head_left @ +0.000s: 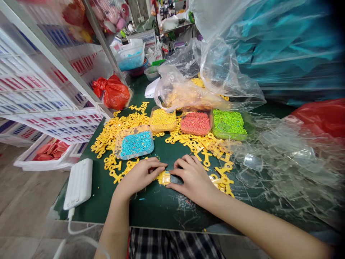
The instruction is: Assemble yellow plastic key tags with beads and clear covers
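Observation:
A small yellow plastic piece (163, 178) with a clear plastic part lies low over the green tabletop between my two hands. My right hand (192, 178) grips its right end, thumb at the near edge and index finger at the far edge. My left hand (145, 174) is closed, thumb and index finger pressed together at the upper left of the piece; what these fingertips hold, if anything, is too small to make out. Beyond the hands stand tubs of blue beads (137, 144), yellow beads (163, 119), red beads (196, 123) and green beads (228, 122).
Loose yellow plastic pieces (107, 135) lie around the tubs. Clear plastic cases (291, 169) are heaped at the right. A white power bank (78, 183) with a cable sits at the left edge. Behind are a clear bag (185, 93), a red bag (115, 93) and stacked crates (56, 122).

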Demonstrator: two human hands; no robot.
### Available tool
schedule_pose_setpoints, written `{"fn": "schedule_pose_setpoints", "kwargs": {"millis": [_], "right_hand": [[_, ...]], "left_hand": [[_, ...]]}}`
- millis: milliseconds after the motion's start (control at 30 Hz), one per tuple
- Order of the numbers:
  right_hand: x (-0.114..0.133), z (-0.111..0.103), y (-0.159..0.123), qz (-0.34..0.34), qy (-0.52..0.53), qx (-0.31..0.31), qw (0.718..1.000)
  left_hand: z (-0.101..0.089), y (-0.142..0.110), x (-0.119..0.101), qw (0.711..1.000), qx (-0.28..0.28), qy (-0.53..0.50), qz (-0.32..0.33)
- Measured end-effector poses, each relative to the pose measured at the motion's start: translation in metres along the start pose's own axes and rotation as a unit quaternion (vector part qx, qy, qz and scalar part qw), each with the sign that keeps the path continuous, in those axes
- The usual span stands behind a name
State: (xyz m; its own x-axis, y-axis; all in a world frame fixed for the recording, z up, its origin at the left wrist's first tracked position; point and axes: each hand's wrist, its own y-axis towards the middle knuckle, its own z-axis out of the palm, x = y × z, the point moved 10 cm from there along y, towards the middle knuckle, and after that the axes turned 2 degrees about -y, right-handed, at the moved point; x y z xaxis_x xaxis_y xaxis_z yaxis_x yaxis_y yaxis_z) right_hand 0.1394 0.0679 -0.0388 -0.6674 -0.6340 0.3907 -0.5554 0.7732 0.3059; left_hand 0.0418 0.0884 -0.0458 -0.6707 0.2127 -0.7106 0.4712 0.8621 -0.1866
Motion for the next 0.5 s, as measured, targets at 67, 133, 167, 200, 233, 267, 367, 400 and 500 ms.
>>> {"fn": "schedule_pose_setpoints", "kwargs": {"millis": [67, 133, 167, 200, 233, 267, 367, 400, 500], "right_hand": [[0.0, 0.0, 0.0, 0.0, -0.005, 0.003, 1.0], [0.001, 0.0, 0.0, -0.001, -0.011, 0.006, 1.0], [0.001, 0.0, 0.001, -0.001, -0.014, 0.006, 1.0], [0.002, 0.0, 0.001, -0.001, -0.015, 0.006, 1.0], [0.002, -0.001, 0.001, 0.001, -0.015, 0.006, 1.0], [0.001, -0.001, 0.001, 0.002, -0.015, 0.007, 1.0], [0.001, 0.0, 0.001, 0.004, -0.012, 0.009, 1.0], [0.001, 0.0, 0.001, 0.004, -0.011, 0.009, 1.0], [0.0, 0.002, 0.002, 0.009, -0.008, 0.02, 1.0]], "left_hand": [[0.0, 0.001, 0.0, 1.0, -0.006, 0.012, 0.003], [-0.001, 0.002, -0.005, 0.999, -0.014, 0.024, 0.014], [-0.004, 0.003, -0.01, 0.999, -0.031, 0.032, 0.026], [-0.01, 0.005, -0.016, 0.997, -0.056, 0.041, 0.04], [-0.018, 0.008, -0.022, 0.993, -0.085, 0.054, 0.055], [-0.027, 0.011, -0.029, 0.989, -0.115, 0.07, 0.068], [-0.06, 0.032, -0.042, 0.968, -0.191, 0.137, 0.086], [-0.071, 0.043, -0.045, 0.96, -0.21, 0.167, 0.086], [-0.099, 0.079, -0.047, 0.931, -0.221, 0.282, 0.073]]}}
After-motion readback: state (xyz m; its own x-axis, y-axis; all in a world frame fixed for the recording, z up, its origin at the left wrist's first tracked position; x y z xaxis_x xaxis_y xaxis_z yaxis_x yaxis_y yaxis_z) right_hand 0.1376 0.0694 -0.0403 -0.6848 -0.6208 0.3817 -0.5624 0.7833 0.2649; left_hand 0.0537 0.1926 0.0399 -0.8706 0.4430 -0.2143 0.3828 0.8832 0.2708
